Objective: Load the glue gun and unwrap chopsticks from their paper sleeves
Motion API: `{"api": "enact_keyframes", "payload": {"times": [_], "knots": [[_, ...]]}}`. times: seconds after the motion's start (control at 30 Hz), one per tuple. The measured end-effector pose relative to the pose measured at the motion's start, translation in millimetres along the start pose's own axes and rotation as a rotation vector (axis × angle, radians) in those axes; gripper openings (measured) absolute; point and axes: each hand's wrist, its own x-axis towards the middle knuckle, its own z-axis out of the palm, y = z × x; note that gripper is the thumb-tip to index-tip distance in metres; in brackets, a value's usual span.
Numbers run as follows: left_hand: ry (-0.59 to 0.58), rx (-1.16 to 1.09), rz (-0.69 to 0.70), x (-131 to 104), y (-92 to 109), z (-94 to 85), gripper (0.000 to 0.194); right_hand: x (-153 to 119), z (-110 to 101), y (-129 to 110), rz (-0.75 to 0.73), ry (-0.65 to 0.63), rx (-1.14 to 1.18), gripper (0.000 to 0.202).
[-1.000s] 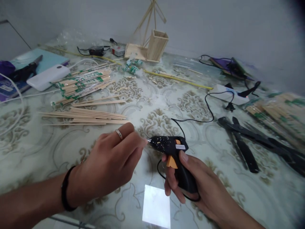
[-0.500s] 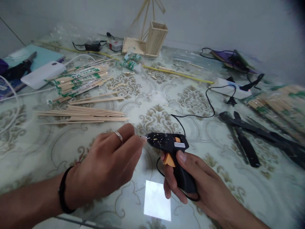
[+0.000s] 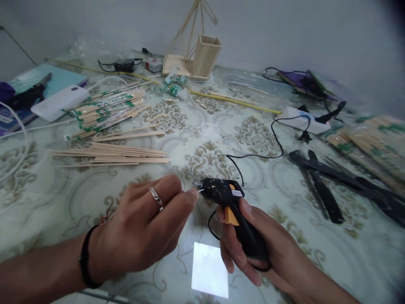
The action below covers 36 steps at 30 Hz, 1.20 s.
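Observation:
My right hand (image 3: pixel 256 236) is wrapped round the grip of a black hot glue gun (image 3: pixel 218 192), with a finger by its orange trigger (image 3: pixel 232 216). White and yellowish specks dot the gun's front, and its nozzle points left. Just at the nozzle, my left hand (image 3: pixel 152 223) is closed, thumb and forefinger pinched together. A thin shiny tip shows by these fingertips, but what they hold is hidden. Beyond the left hand, loose thin wooden sticks (image 3: pixel 126 153) lie on the patterned tabletop (image 3: pixel 259 185).
Wrapped chopsticks (image 3: pixel 107 107) and a white power bank (image 3: pixel 60 102) lie at left. Behind stands a stick-built box (image 3: pixel 205 57) on a base. A power strip (image 3: pixel 303 120), black pliers-like tools (image 3: pixel 325 194) and packed sticks (image 3: pixel 370 139) are at right. The gun's cord (image 3: pixel 253 156) crosses the table.
The glue gun has tilted, its grip swinging down to the right, while its nozzle stays by the left fingertips. The left hand has moved slightly down. The view has shifted slightly.

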Motion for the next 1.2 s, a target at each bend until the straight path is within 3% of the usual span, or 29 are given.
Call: {"api": "enact_keyframes", "payload": {"times": [0.3,0.4,0.47,0.53,0.63,0.73,0.83,0.9,1.0,1.2], "knots": [[-0.030,-0.036,0.024,-2,-2,-0.8,0.009,-2,1,1,0.018,-0.028,0.049,0.048],[-0.024,-0.064,-0.027,0,0,0.9,0.009,0,0,2,-0.005,-0.053,0.070,0.048],[-0.005,-0.176,-0.149,3,0,1.9,0.012,1,-4,1,-0.066,-0.036,0.037,0.044],[-0.008,-0.399,-0.358,8,-2,2.5,0.015,0,-10,-3,-0.172,0.033,-0.102,0.037],[-0.056,-0.798,-0.670,13,-9,3.2,0.015,-2,-25,-15,-0.352,0.157,-0.542,0.022],[-0.117,-1.033,-0.787,17,-15,4.1,0.012,-2,-38,-31,-0.581,0.148,-0.957,0.024],[-0.146,-1.071,-0.706,18,-17,4.8,0.007,3,-43,-44,-0.809,-0.037,-1.208,0.028],[-0.135,-1.051,-0.598,17,-17,5.0,0.009,6,-44,-47,-0.884,-0.111,-1.291,0.028],[-0.156,-1.048,-0.488,15,-16,5.2,0.012,8,-46,-47,-0.943,-0.140,-1.328,0.026],[-0.220,-1.008,-0.441,16,-11,3.2,0.014,5,-49,-45,-0.955,-0.091,-1.336,0.024]]}}
